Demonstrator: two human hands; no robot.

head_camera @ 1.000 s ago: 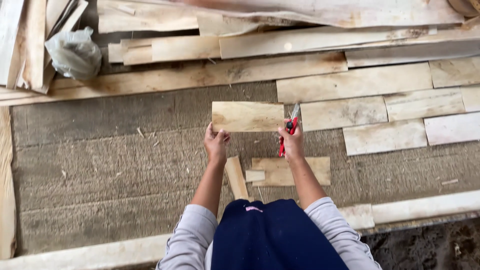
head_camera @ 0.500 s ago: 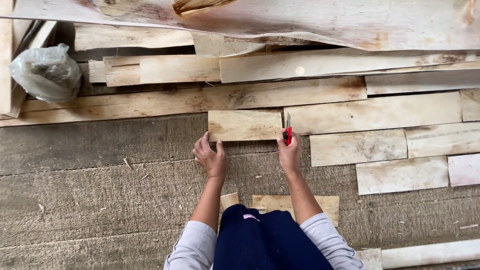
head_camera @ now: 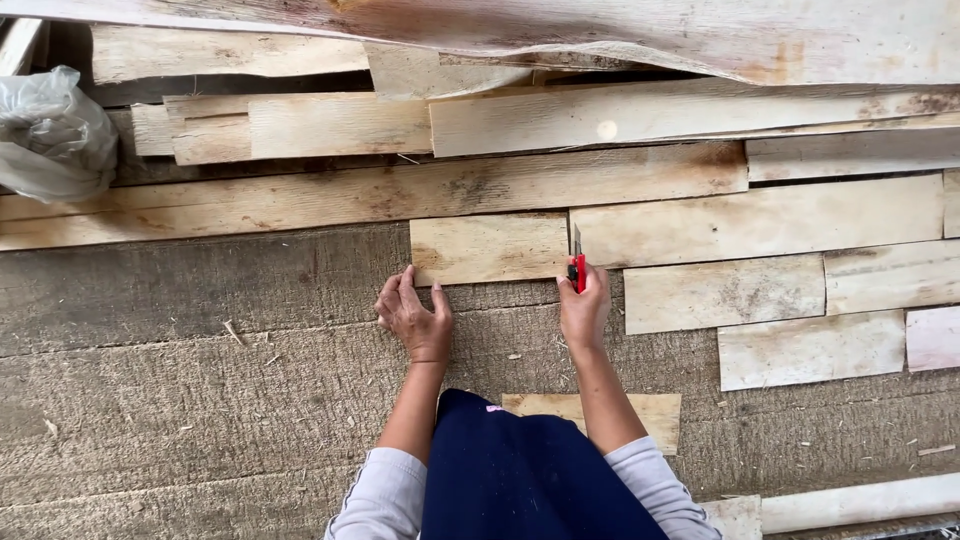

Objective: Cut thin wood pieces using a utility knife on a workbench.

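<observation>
The short board (head_camera: 488, 248) lies flat on the grey floor (head_camera: 200, 400), its long axis running left to right, its top edge against a long plank (head_camera: 370, 195) and its right end butted to another board (head_camera: 755, 220). The left hand (head_camera: 415, 320) rests palm down just below the board's lower left corner, fingers loosely together and pointing up toward it, the fingertips touching or nearly touching its edge; it grips nothing. The right hand (head_camera: 583, 305) is closed around a red knife (head_camera: 577, 265), which stands along the seam at the board's right end, blade pointing away from the person. Both forearms reach straight forward from grey sleeves. Another wood piece (head_camera: 650, 410) lies near the person's dark lap, and a plastic bag (head_camera: 50, 135) sits far left.
</observation>
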